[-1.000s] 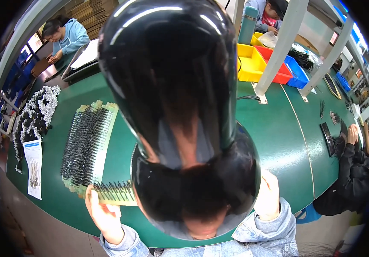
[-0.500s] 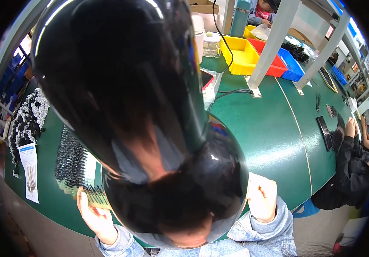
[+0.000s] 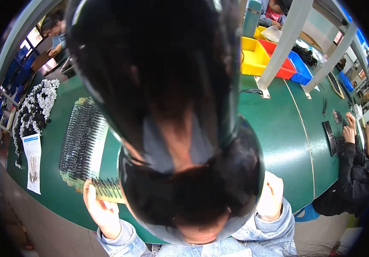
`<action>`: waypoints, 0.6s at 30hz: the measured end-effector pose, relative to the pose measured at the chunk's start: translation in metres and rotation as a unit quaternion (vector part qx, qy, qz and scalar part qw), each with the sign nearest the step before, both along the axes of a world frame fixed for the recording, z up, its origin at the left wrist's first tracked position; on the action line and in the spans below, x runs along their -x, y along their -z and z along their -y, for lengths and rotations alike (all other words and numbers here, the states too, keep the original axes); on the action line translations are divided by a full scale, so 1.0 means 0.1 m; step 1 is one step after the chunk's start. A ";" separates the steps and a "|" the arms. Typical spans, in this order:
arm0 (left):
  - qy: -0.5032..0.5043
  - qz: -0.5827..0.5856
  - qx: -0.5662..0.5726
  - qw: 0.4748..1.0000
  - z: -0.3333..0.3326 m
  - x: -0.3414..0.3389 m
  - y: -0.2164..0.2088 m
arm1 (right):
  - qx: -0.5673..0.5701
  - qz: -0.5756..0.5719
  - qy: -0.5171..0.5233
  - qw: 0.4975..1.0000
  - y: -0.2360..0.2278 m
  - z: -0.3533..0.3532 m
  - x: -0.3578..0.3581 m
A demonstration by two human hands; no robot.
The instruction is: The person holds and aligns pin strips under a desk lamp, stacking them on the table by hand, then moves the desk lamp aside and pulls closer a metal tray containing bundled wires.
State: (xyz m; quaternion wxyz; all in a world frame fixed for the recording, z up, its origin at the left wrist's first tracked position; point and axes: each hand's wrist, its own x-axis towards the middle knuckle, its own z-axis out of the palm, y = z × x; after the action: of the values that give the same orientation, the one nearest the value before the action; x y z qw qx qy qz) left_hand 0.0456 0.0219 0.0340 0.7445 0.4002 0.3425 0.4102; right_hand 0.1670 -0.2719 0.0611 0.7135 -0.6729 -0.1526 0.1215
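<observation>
A large glossy black rounded object [image 3: 163, 77], narrowed at its waist, fills the middle of the view and hides the space between my hands. My left hand [image 3: 103, 216] is closed on the left end of a pale yellow-green strip [image 3: 109, 195] set with a row of dark upright pins. The strip's right end disappears behind the black object. Just beyond my left hand lies a block of similar pin-studded strips [image 3: 81, 141]. My right hand [image 3: 272, 197] has its fingers curled at the black object's right edge; its fingertips and anything in them are hidden.
At the left lie a white-and-black beaded heap [image 3: 37, 107] and a clear packet [image 3: 33, 165]. Yellow [image 3: 253, 58], red [image 3: 285, 68] and blue [image 3: 301, 70] bins stand behind a metal post [image 3: 285, 40]. A co-worker's hands [image 3: 349, 128] are at the right, near a black box [image 3: 329, 137].
The view has shifted, so the black object and bins appear farther right. Another person now shows at the upper left. My left hand still grips the strip; the right stays curled.
</observation>
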 end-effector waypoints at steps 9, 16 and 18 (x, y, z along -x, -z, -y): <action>0.121 0.017 -0.100 0.987 0.10 -0.03 -0.05 | -0.069 -0.018 0.068 0.995 0.10 -0.03 -0.06; 0.089 0.013 -0.106 0.990 0.22 -0.07 -0.15 | -0.062 -0.021 0.169 0.983 0.44 0.17 -0.03; 0.131 0.041 -0.090 0.986 0.27 -0.11 -0.19 | -0.058 -0.002 0.204 0.977 0.53 0.25 -0.03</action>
State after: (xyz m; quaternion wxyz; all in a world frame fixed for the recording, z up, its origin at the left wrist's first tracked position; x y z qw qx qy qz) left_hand 0.0565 -0.0049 0.0531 0.7662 0.4899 0.2178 0.3544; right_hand 0.1700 -0.2967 0.0076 0.7616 -0.6469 -0.0173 -0.0345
